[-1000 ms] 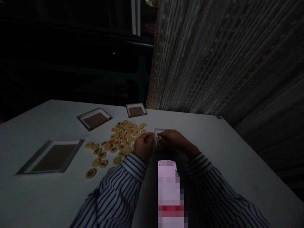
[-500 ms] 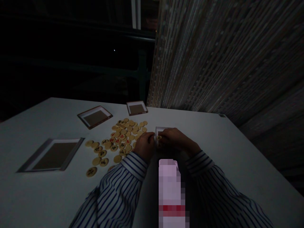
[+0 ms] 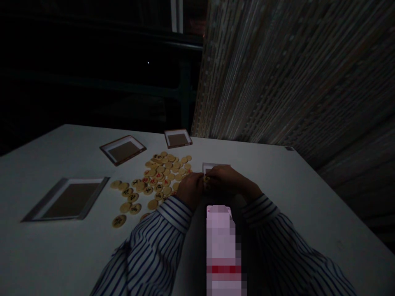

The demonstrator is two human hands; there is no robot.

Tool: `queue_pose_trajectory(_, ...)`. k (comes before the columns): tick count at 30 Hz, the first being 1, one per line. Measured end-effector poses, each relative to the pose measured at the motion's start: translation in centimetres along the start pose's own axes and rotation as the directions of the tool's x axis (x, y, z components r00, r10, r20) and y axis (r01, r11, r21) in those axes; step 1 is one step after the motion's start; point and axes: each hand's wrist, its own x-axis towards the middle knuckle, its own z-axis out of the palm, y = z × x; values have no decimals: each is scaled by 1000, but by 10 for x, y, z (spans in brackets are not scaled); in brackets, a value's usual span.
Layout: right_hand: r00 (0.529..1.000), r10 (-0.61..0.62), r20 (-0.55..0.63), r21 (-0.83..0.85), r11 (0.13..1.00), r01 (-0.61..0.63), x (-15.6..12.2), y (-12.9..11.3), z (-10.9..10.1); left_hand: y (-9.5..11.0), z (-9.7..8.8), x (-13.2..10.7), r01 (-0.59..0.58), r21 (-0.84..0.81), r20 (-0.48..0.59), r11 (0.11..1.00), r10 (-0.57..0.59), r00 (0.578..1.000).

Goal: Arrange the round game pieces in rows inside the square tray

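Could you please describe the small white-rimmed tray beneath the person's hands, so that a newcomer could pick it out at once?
On the white table, find the heap of round wooden xiangqi pieces. Just right of it lies the white-rimmed tray. Unlike the three similar trays, it is mostly covered by the left hand and right hand.

Room rightward of the right hand (image 3: 230, 179) — wooden game pieces (image 3: 160, 174) just beside the left hand (image 3: 191, 190)

A white surface (image 3: 46, 246) carries a loose spread of round wooden Chinese chess pieces (image 3: 160, 174), marked red or black; a brown-lined tray (image 3: 88, 180) lies left of them; a second tray (image 3: 108, 151) and a third tray (image 3: 189, 137) lie behind; a fourth tray (image 3: 204, 166) sits just right.
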Motion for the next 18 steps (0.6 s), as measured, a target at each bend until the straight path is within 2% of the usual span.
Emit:
queue_pose_trajectory(8,1000,-8,-2,4,1000,8,-2,-4,-3,-4,3,0,-40,7,1,999,40,999)
queue_pose_trajectory(18,999,15,34,-16,1000,-14,-4,-6,-6,-6,5,0,-35,17,11,999,35,999)
